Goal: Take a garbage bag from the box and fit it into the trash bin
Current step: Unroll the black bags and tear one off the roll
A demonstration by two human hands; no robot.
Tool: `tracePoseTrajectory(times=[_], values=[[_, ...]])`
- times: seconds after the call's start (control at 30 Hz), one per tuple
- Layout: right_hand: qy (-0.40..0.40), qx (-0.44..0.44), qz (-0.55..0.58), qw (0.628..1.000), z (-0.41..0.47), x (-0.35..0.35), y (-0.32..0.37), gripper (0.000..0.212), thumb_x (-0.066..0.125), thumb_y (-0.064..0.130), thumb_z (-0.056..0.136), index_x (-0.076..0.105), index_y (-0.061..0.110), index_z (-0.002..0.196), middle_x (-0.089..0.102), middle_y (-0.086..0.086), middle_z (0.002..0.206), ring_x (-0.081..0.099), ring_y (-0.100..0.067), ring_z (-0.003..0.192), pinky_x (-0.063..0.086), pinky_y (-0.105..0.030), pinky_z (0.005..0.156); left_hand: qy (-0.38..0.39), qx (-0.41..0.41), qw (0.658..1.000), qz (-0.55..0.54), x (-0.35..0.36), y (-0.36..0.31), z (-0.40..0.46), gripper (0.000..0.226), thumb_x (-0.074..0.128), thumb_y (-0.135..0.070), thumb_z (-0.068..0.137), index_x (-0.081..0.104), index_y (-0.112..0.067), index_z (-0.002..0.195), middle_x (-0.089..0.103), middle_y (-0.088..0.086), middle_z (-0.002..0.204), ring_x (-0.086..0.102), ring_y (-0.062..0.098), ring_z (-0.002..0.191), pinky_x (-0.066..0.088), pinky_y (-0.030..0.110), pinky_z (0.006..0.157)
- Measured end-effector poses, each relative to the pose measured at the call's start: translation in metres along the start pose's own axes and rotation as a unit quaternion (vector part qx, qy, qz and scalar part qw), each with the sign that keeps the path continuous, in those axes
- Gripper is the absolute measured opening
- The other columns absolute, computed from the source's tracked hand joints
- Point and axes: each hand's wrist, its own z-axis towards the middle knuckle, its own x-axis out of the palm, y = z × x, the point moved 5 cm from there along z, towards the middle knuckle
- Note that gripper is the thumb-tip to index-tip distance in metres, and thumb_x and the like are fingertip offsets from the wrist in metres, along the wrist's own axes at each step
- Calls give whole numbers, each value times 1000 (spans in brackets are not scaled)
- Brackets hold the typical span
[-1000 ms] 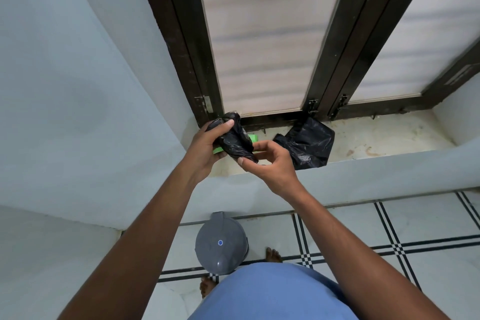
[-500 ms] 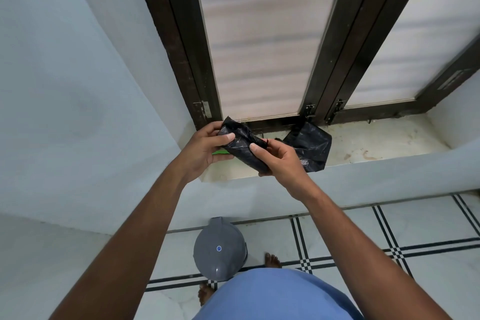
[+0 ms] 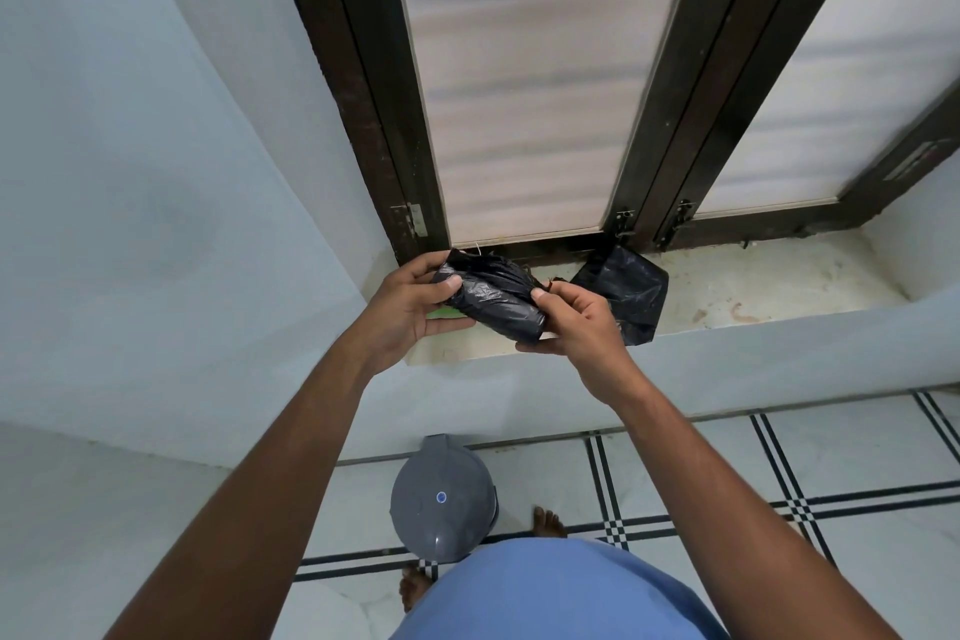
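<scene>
Both hands grip a rolled, crinkly black plastic garbage bag [image 3: 491,299] over the window ledge [image 3: 753,294]: left hand [image 3: 413,307] curled round its left end, right hand [image 3: 574,322] pinching the right.

Home interior: tiled floor [image 3: 857,452], window sill [image 3: 779,291].

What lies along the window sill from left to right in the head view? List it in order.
left hand → rolled black garbage bag → right hand → black bag lying on the sill → bare stained sill
</scene>
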Motion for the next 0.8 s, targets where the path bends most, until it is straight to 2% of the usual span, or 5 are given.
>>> tracePoseTrajectory(times=[0.17, 0.27, 0.43, 0.6, 0.8], values=[[23, 6, 23, 999, -4, -2, -4, 22, 63, 15, 115, 75, -3, 110, 80, -27, 117, 80, -30, 100, 71, -54, 85, -13, -8, 1000, -2, -1, 2, -1, 50, 68, -1, 106, 59, -10, 154, 61, 21, 151, 66, 44, 136, 64, 62, 101], [-50, -16, 8, 999, -6, -3, -7, 27, 61, 16, 115, 69, -10, 110, 79, -28, 109, 77, -29, 96, 71, -49, 81, 1, -11, 1000, -14, 4, 0, -4, 42, 63, 2, 108, 64, -13, 146, 63, 17, 146, 68, 43, 134, 64, 60, 101], [-166, -74, -58, 982, -10, -1, -11, 31, 64, 36, 106, 70, 7, 96, 72, -28, 99, 70, -38, 86, 61, -72, 83, 10, -5, 1000, -11, 15, -2, -9, 31, 62, 2, 108, 69, -16, 132, 66, 20, 143, 72, 38, 130, 69, 47, 91], [-111, -123, -98, 981, -16, 4, -1, 14, 68, 17, 109, 81, 20, 107, 81, -9, 100, 78, -32, 99, 70, -59, 79, -13, -6, 1000, 18, 10, -3, -9, 39, 67, 0, 107, 66, -16, 142, 62, 19, 147, 72, 37, 130, 69, 47, 92], [-27, -185, -201, 962, -21, 0, 1, 34, 90, 32, 93, 80, 25, 125, 78, 5, 117, 79, -18, 106, 70, -37, 79, -16, -15, 999, 31, 10, -6, -14, 31, 65, -1, 109, 66, -16, 136, 65, 20, 145, 74, 32, 125, 69, 39, 85]])
